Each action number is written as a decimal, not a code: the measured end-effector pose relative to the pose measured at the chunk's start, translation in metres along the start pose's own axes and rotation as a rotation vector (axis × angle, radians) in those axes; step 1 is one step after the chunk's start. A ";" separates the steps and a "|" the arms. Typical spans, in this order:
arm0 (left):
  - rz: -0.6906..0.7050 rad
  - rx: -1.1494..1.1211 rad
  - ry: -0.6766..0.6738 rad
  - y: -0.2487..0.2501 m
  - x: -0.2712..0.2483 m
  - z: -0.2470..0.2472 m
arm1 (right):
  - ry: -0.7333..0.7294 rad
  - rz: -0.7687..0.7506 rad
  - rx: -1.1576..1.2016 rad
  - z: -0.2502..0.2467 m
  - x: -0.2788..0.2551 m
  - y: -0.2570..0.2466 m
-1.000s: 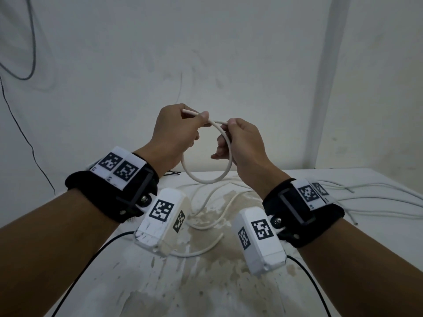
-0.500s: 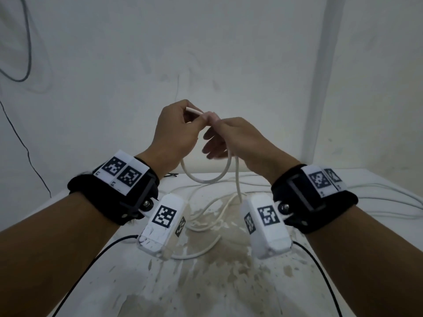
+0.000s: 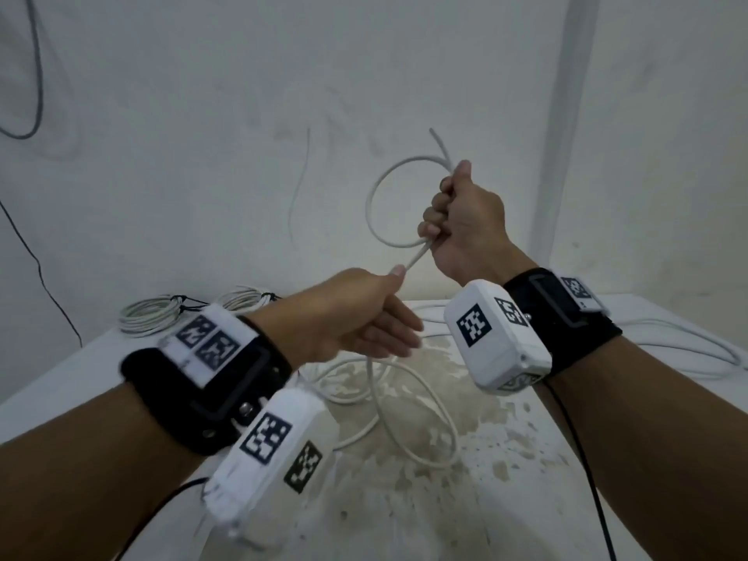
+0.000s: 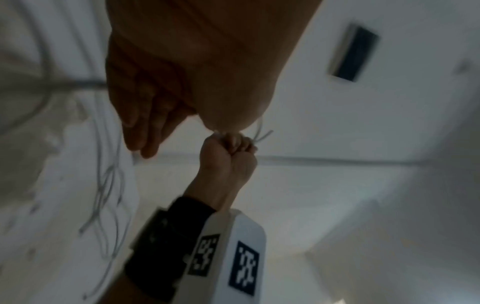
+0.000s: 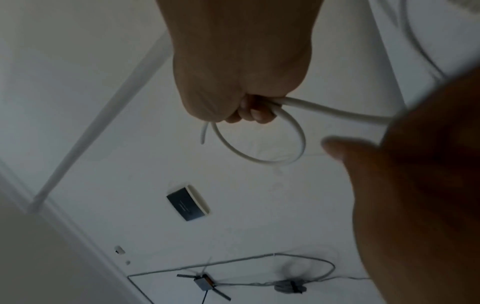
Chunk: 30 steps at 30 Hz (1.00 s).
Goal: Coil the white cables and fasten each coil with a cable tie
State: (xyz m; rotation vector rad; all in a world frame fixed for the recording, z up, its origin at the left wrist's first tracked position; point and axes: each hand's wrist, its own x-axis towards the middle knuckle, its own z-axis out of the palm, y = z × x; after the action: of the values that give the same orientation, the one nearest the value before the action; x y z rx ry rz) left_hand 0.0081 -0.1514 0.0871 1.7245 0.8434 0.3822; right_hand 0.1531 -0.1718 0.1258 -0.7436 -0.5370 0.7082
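The right hand is now clenching a fist around the crossing of the thin white round cable, holding one small loop up at centre frame against the wall; a second ago the left hand was pinching that crossing and the right was only guiding the loop. The left hand is dropping lower, just left of centre, thumb and forefinger apparently pinching the run of cable below the fist while the other fingers are hanging loose, though blur is making that grip hard to confirm. The handover is freeing the left hand to feed slack for a second turn. The rest of the cable is trailing onto the stained white table. Two finished white coils with black ties are lying at middle left.
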 end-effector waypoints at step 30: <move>0.432 0.263 0.652 0.044 0.037 -0.028 | -0.028 0.004 -0.082 -0.019 -0.025 0.025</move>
State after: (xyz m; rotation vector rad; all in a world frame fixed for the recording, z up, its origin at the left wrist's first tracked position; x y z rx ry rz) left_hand 0.0308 -0.1109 0.1308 2.0606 1.0015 1.2165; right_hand 0.1404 -0.1851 0.0903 -0.8126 -0.5934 0.7048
